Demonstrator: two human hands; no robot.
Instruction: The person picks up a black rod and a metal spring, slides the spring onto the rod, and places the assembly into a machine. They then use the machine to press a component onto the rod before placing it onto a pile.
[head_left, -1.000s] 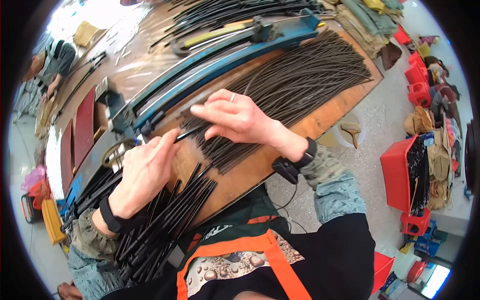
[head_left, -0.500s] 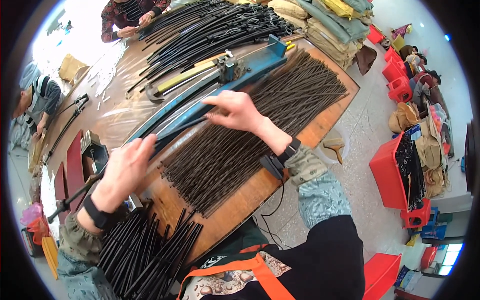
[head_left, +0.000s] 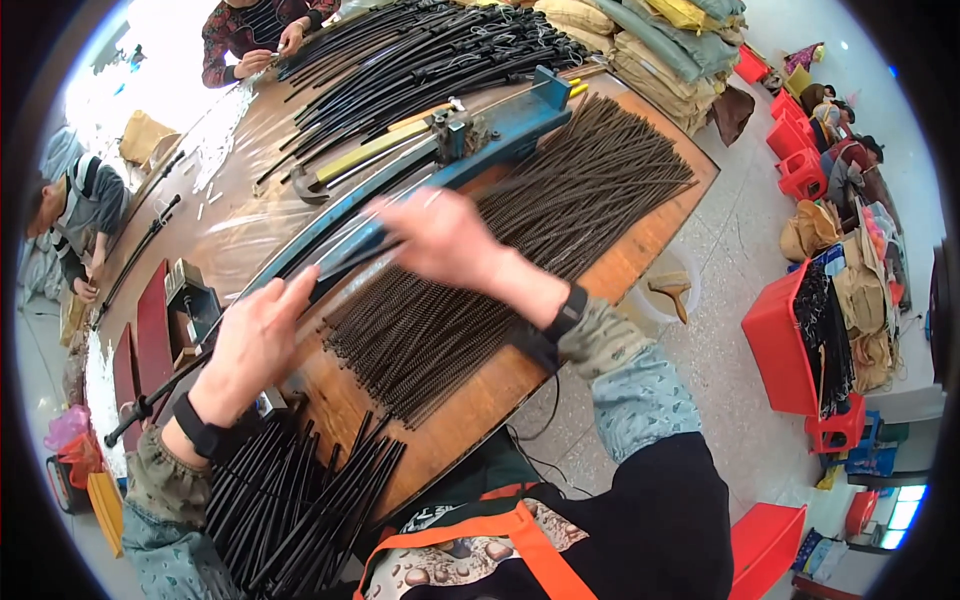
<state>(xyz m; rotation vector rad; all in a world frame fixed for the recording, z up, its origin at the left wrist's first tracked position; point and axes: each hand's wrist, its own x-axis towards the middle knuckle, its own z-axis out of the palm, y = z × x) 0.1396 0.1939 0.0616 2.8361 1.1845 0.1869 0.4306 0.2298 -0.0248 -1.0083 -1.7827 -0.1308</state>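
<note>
Black rod (head_left: 175, 381), left of centre: long axis slanting from the collared end, lower left, up toward the frame's middle. Left hand (head_left: 245, 345): back uppermost, fingers closed around the rod. Right hand (head_left: 440, 235), centre: blurred, pointing upper left; its grip cannot be told. Coil springs (head_left: 430, 345) lie below.

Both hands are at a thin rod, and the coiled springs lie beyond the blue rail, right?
Not beyond: the head view shows the coiled springs on the near side of the blue rail. The left hand and right hand are at a thin rod.
</note>
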